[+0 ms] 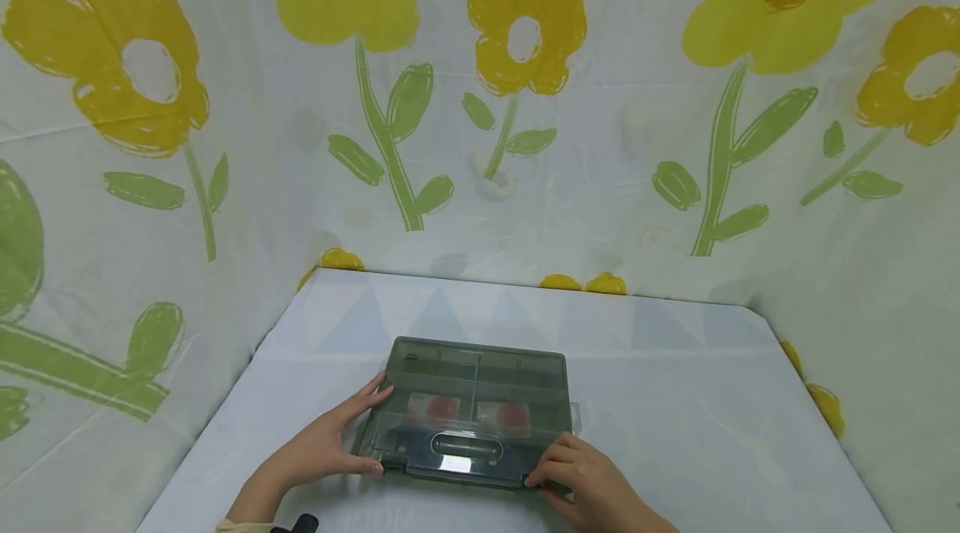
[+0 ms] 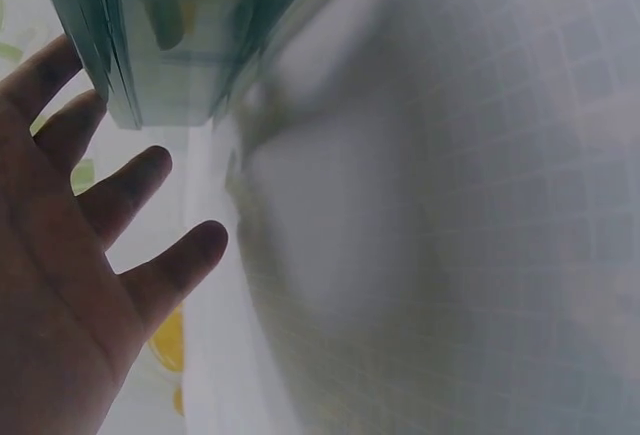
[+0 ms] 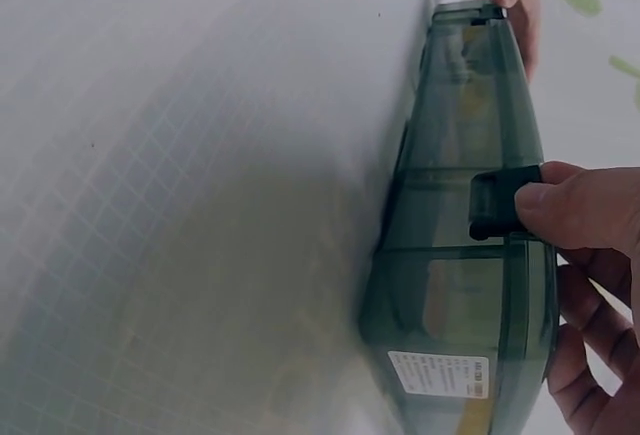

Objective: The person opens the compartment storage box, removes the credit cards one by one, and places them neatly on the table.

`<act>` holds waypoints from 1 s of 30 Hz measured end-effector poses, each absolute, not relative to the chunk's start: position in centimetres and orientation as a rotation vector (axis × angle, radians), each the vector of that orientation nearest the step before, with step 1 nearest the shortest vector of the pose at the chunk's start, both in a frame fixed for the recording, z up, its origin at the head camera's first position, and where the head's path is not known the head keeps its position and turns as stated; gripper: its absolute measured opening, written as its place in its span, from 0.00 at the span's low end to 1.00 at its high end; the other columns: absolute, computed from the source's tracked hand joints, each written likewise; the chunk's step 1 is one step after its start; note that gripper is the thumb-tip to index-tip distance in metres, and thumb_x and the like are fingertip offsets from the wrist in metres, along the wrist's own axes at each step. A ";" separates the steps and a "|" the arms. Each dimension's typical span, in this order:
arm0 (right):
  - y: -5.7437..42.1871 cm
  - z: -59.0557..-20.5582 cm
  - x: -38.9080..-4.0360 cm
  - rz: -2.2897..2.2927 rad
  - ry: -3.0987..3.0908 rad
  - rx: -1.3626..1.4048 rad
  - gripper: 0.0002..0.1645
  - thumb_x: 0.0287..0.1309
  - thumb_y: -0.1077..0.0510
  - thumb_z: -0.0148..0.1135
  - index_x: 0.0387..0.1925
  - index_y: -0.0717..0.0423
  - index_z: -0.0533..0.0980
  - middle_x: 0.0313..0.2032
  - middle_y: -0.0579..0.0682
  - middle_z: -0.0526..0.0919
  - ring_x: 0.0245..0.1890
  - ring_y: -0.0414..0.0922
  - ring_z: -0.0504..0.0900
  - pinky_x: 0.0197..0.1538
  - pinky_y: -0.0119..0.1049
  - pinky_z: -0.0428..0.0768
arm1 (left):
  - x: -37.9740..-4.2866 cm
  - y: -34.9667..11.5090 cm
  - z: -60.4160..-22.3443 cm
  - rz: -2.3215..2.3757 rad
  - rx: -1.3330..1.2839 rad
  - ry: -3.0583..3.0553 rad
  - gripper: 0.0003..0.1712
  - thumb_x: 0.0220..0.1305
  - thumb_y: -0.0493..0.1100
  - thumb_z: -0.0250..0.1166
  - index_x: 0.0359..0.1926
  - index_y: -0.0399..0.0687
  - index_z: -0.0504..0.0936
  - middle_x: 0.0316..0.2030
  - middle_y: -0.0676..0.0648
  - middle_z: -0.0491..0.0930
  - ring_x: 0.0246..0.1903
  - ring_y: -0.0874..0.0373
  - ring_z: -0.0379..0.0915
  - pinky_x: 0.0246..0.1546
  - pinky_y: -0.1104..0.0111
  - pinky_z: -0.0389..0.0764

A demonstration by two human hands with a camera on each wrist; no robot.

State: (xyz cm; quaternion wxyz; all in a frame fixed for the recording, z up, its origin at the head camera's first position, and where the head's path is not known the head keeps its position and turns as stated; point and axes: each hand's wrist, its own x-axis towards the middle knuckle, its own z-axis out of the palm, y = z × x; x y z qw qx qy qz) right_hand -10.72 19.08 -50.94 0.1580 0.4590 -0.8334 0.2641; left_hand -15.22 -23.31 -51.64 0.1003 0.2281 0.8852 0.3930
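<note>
A green see-through case (image 1: 442, 377) sits on the table (image 1: 690, 416), two red-marked cards (image 1: 512, 416) inside, the right hand (image 1: 588, 479) pinching its latch (image 3: 498, 203), the left hand (image 1: 322, 445) loosely spread against its left side.

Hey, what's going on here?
Someone has both bare hands on a see-through green plastic box lying on a table. The left hand steadies its left side, while the right hand is at the near right corner, thumb on a black latch. The lid looks closed at this moment. Through it you can see two flat pieces, each with a red circle, one on the left and one on the right.
</note>
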 end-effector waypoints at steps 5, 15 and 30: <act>19.1 -51.0 -10.8 0.758 -2.365 1.327 0.17 0.43 0.66 0.81 0.34 0.44 0.86 0.35 0.32 0.81 0.36 0.31 0.73 0.42 0.16 0.70 | -15.3 -23.3 -51.7 1.175 0.668 2.609 0.61 0.48 0.65 0.79 0.79 0.59 0.60 0.81 0.46 0.45 0.76 0.36 0.46 0.62 0.33 0.65; 19.3 -51.3 -11.1 0.780 -2.342 1.376 0.19 0.44 0.66 0.80 0.36 0.44 0.85 0.37 0.32 0.81 0.38 0.31 0.73 0.43 0.18 0.72 | -15.2 -23.3 -51.7 1.188 0.655 2.592 0.61 0.48 0.64 0.79 0.79 0.59 0.59 0.81 0.47 0.44 0.76 0.36 0.46 0.62 0.33 0.65; 19.5 -51.1 -11.2 0.767 -2.380 1.411 0.17 0.46 0.65 0.80 0.38 0.44 0.86 0.36 0.33 0.80 0.38 0.31 0.74 0.43 0.18 0.73 | -15.1 -23.2 -51.4 1.134 0.675 2.628 0.60 0.49 0.65 0.78 0.79 0.59 0.59 0.81 0.46 0.45 0.76 0.37 0.49 0.61 0.36 0.69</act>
